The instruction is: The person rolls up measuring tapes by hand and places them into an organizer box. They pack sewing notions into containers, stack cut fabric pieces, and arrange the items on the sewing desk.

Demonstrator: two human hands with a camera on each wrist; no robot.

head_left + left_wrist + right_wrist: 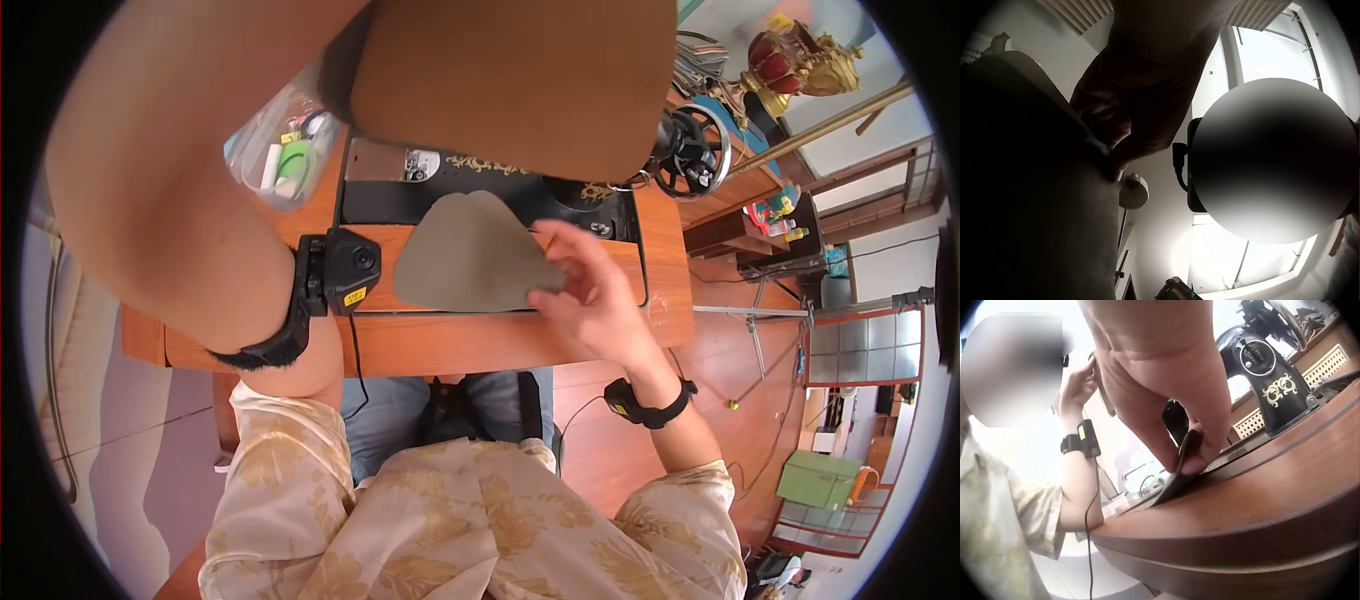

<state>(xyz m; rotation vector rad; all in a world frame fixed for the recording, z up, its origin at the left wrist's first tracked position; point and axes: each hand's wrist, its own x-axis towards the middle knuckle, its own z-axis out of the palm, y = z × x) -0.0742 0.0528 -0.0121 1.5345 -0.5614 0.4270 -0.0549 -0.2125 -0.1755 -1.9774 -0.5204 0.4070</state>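
Observation:
My left hand (1141, 94) is raised close to the head, beyond the head view's top edge. In the left wrist view its thumb and fingers pinch the edge of a large flat panel, dark there. The brown panel (510, 90) looms near the head camera and covers part of the table. My right hand (595, 295) pinches the right edge of a grey-brown, rounded-triangular flat piece (470, 255). In the right wrist view, thumb and fingers grip that thin piece (1175, 484), tilted up from the wooden table.
A black sewing machine (1272, 390) with gold ornament stands on the wooden table (450, 345), its handwheel (705, 150) at the right. A clear plastic container (285, 150) with small items sits at the back left. Cables hang from both wrist cameras.

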